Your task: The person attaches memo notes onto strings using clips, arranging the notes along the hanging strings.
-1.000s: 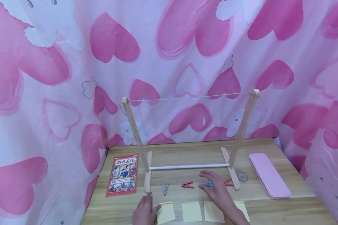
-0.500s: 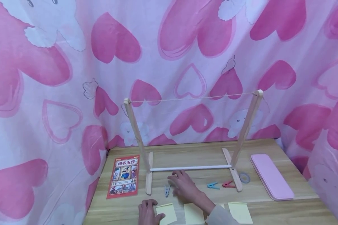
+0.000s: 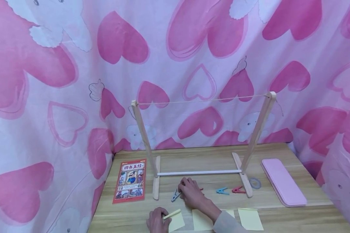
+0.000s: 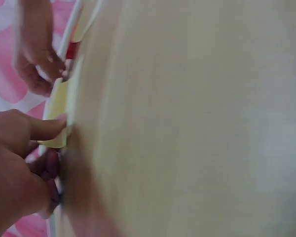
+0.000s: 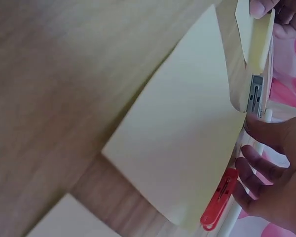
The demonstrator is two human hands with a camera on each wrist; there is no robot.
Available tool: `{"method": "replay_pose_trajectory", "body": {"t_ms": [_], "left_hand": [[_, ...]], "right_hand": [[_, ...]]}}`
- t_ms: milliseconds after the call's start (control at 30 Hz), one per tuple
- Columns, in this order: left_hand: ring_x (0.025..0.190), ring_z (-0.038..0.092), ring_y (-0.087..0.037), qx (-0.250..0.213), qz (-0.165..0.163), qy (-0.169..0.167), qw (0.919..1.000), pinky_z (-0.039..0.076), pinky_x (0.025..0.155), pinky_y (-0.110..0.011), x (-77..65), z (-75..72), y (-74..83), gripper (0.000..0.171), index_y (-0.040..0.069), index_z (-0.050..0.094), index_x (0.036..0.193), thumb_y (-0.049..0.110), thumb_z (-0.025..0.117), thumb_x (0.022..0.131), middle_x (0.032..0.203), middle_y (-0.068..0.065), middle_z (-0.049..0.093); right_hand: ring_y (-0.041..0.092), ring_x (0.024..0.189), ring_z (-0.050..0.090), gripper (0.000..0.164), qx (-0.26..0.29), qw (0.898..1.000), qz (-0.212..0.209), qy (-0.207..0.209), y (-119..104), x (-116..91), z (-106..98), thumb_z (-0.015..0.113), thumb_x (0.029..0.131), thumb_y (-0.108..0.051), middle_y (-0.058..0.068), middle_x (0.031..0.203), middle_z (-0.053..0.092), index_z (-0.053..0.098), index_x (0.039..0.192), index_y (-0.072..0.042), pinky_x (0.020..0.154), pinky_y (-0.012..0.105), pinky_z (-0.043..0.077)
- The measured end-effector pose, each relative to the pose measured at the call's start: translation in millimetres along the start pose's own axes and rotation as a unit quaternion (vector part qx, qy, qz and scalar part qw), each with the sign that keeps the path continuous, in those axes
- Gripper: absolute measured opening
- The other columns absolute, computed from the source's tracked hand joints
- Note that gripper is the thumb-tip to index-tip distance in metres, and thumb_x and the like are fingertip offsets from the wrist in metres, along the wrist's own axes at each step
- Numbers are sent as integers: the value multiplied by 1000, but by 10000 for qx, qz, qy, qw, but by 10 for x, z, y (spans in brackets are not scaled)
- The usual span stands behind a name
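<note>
1. The wooden frame (image 3: 256,136) stood upright on the table (image 3: 297,215), a string (image 3: 200,101) stretched across its top and a white rod (image 3: 199,172) across its base.
2. The left hand (image 3: 158,220) was in front of the frame's left foot, thumb and fingers pinching the folded edge of a yellow note (image 3: 177,222), which lay at the same end of the frame.
3. The right hand (image 3: 192,194) was in front of the frame, left of its middle, fingers bent and narrow, holding 1 end of the gray-blue clothespin (image 3: 175,195) just inside the frame's left foot.
4. Near those fingers, in front of the frame, was a red clothespin (image 5: 219,200), mostly hidden in the head view.
5. A turquoise clothespin (image 3: 222,191) and a second red clothespin (image 3: 238,189) lay by the frame's right foot.
6. 3 more notes (image 3: 250,219) lay in front of the frame, 2 partly covered by the right arm and its sleeve (image 3: 228,223).
7. Left of the frame lay a booklet (image 3: 130,181); right of it, a tape roll (image 3: 255,183), then a pink case (image 3: 283,182).
8. A heart-patterned curtain (image 3: 200,38) hung behind the frame.
</note>
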State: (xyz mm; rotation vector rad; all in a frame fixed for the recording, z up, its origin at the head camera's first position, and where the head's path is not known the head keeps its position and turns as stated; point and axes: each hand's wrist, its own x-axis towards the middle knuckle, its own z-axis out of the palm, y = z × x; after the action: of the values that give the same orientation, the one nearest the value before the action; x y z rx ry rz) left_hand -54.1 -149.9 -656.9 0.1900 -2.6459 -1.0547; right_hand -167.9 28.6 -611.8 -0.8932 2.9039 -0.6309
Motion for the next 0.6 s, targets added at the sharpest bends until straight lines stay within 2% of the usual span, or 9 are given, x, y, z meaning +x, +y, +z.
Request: {"method": "replay_pose_trajectory", "body": {"t_ms": [100,167,233,300,367,433,533,600], "left_hand": [[75,51,-10,-105,322,625,9975,32,73,-34,-61,90,-20,43,20,64,90,-6,91,68,76,8,59],[71,51,-7,-149,600,1014,9929,31,71,-33,-80,125,-55,43,18,67,91,-8,89,65,73,8,59],[70,50,-2,-224,741,1197,9898,32,70,-31,-100,144,-107,42,18,70,93,-9,88,66,74,8,61],[71,52,2,-510,721,1242,9883,39,67,-28,-113,158,-169,39,17,72,95,-10,87,71,77,8,65],[71,57,2,-1012,496,1122,9873,44,63,-24,-125,178,-246,34,16,75,98,-11,83,79,83,5,71],[74,63,2,-1620,-49,924,9825,49,62,-20,-128,215,-334,34,21,77,99,-10,81,87,90,8,75],[77,68,-1,-2507,-749,893,9610,54,64,-20,-113,266,-424,35,24,80,104,-9,78,94,96,13,77],[80,69,0,-2782,-886,1081,9503,56,68,-19,-91,268,-419,34,24,82,108,-6,80,94,98,15,78]], "right_hand": [[20,106,57,24,-130,9999,-105,43,6,-28,-1,81,91,-4,1,119,65,78,112,-15,102,50,53],[21,106,58,31,-251,9995,-209,18,-6,-36,-10,82,89,-3,2,120,65,78,117,-15,101,49,53],[21,108,58,35,-381,9989,-273,-89,-23,-51,-15,85,88,-7,1,121,65,79,121,-15,101,49,54],[21,108,58,39,-467,9982,-329,-186,-41,-68,-17,90,87,-15,2,123,65,79,124,-15,102,49,54],[21,109,58,42,-508,9978,-340,-243,-57,-80,-12,92,86,-22,2,125,65,79,125,-16,103,49,54],[21,108,58,41,-496,9980,-332,-201,-63,-86,1,93,85,-24,3,124,65,79,123,-15,103,50,54],[21,107,58,28,-513,9981,-333,25,-51,-88,34,90,88,-20,3,120,65,78,112,-14,100,49,55],[21,105,58,19,-519,9979,-330,200,-38,-97,52,88,90,-15,2,117,66,77,106,-14,97,48,55]]}}
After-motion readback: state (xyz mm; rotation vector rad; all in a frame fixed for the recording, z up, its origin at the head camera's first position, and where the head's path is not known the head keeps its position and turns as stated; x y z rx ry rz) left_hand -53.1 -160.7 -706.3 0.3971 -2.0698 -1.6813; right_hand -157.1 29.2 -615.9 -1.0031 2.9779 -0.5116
